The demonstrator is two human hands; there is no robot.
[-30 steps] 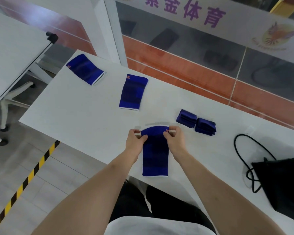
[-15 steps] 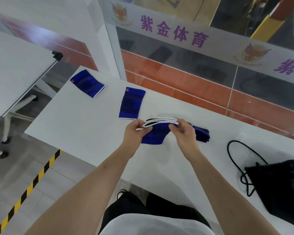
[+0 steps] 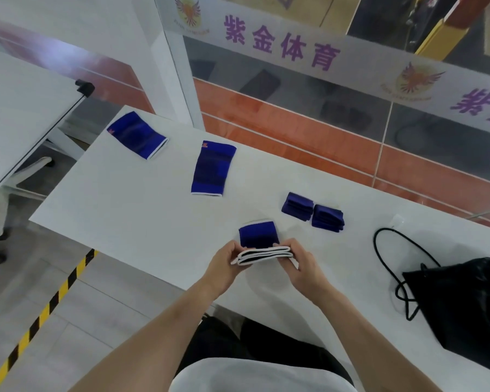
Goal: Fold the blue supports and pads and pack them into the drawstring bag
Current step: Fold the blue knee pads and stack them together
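We're pinching the folded blue support [image 3: 259, 238] at both ends: left hand [image 3: 226, 264] gripping the left corner of the white-trimmed edges, right hand [image 3: 300, 264] gripping the right corner. Fingers of both are curled round the fabric, holding it just above the near part of the desk [image 3: 125, 216].

Step, as we're reading it: we're mid-fold on the third piece, doubled over with the white hems stacked toward us. Next move is probably calling for one more fold to match the smaller bundles, then pressing it flat and setting it beside them. Both hands are needed to keep the hems aligned; the knit looks springy and could be trying to unfold if we let go early.

The support is looking deep blue with a darker band across it, layered white trim along the near edge.

Further out: two folded blue bundles [image 3: 313, 212] are sitting side by side, touching, right of and beyond our hands. Two unfolded supports are lying flat, one mid-desk [image 3: 213, 169], one near the far left corner [image 3: 137, 134]. The black drawstring bag [image 3: 464, 304] is lying at the right of the desk, cord [image 3: 388, 250] looping out, well apart from our hands. Nothing that we can see is packed yet.
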